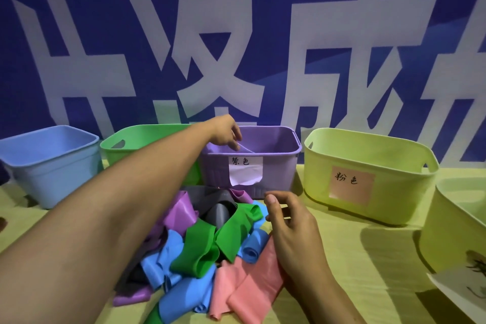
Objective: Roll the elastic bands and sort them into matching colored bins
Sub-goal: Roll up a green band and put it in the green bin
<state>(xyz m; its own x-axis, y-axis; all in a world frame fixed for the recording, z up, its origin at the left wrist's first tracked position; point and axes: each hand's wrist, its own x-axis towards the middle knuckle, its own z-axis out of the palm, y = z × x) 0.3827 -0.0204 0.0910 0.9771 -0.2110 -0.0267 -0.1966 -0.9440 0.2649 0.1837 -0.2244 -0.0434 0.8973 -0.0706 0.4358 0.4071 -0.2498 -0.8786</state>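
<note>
- the bands (pixel 205 247) lie in a loose heap on the yellow surface (pixel 368 258), in front of the purple bin (pixel 276 173): purple, grey, green, blue and pink, some partly rolled.
- a purple band (pixel 246 148) lies inside the purple bin, just under the left hand (pixel 224 133).
- the left hand reaches over the near left corner of the purple bin, fingers curled downward at the band's end; whether they still pinch it, i cannot tell.
- the right hand (pixel 292 226) hovers over the right edge of the heap, fingers loosely bent and holding nothing, its heel over a pink band (pixel 249 287).
- bins stand in a row behind the heap: blue bin (pixel 52 166), green bin (pixel 147 139), purple bin, then a pale yellow-green bin (pixel 381 166) with a pink label (pixel 351 184).
- the purple bin carries a white label (pixel 246 169) with handwriting.
- another pale bin (pixel 447 231) sits at the right edge.
- a blue banner (pixel 263 34) with big white characters hangs behind.
</note>
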